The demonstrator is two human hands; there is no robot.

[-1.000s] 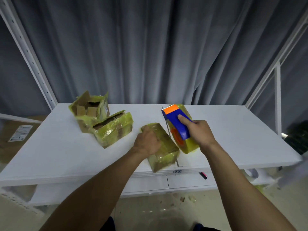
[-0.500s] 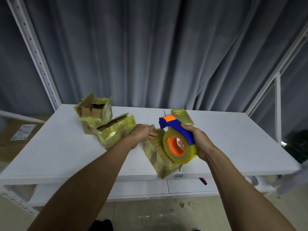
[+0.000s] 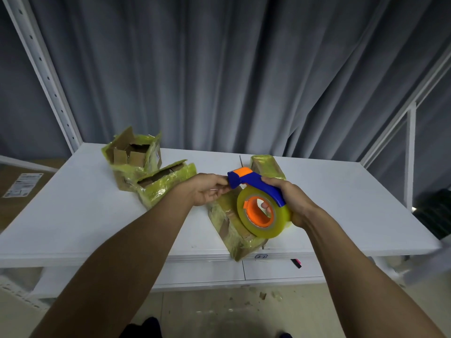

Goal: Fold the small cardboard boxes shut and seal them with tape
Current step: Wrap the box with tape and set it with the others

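Above box [image 3: 229,228] — right hand [image 3: 296,203] grips dispenser [image 3: 251,206], left hand [image 3: 207,191] perhaps pinching.

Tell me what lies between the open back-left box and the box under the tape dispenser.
Head view: a second taped box, flaps ajar, and the left hand, at the nose of the tape dispenser.

Blue-orange tape dispenser [image 3: 256,185], yellow-taped brown boxes [image 3: 166,181], white table [image 3: 73,211]
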